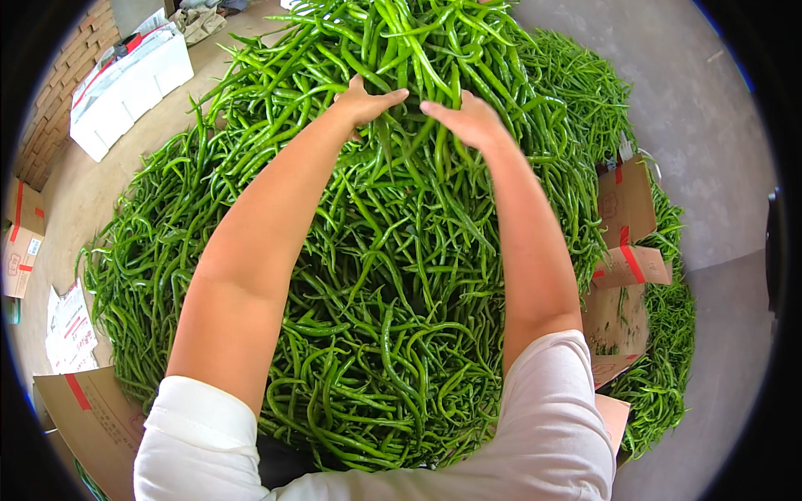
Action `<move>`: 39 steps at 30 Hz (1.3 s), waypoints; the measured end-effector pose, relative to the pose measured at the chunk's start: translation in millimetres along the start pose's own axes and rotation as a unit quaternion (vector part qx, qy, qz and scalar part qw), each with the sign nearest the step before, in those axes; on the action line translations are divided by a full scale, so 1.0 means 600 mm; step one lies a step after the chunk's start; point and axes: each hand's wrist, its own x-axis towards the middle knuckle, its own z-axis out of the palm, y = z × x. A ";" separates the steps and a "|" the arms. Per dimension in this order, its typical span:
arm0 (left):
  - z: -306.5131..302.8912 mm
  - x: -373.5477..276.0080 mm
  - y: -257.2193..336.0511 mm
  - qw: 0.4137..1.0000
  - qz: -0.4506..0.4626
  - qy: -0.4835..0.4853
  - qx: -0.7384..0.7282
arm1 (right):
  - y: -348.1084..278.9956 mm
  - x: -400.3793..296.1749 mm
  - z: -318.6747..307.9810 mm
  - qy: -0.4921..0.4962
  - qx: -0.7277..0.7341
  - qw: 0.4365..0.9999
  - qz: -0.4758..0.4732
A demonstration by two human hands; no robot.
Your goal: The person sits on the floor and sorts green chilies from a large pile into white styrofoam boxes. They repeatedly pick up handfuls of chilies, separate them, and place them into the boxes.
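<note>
A large heap of long green chili peppers (382, 388) fills the space before me. Both my arms stretch out over it to its upper part. My left hand (362, 105) presses in among the peppers, its thumb pointing right and its other fingers partly covered. To its right, my right hand (468, 120) reaches into the same heap with its thumb pointing left. A narrow gap separates the two thumbs. Peppers pile thickly just beyond both hands, and whether the hidden fingers grip any cannot be made out.
A white foam box (135, 87) holding papers stands at upper left beside a brick wall (66, 94). Opened cardboard boxes with red tape lie at right (626, 200) and lower left (94, 416). More peppers (670, 313) spread over the concrete floor (727, 282) beyond the right box.
</note>
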 end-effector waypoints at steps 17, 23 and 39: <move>-0.005 -0.047 0.090 0.980 0.001 -0.198 -0.013 | 0.176 0.080 -0.099 0.116 -0.033 0.982 0.148; 0.091 0.014 0.070 0.996 0.001 0.072 -0.042 | 0.161 0.098 -0.065 0.137 0.061 0.972 0.179; 0.123 0.019 0.017 0.995 0.096 0.001 -0.031 | 0.187 0.068 -0.006 0.157 0.199 0.965 0.063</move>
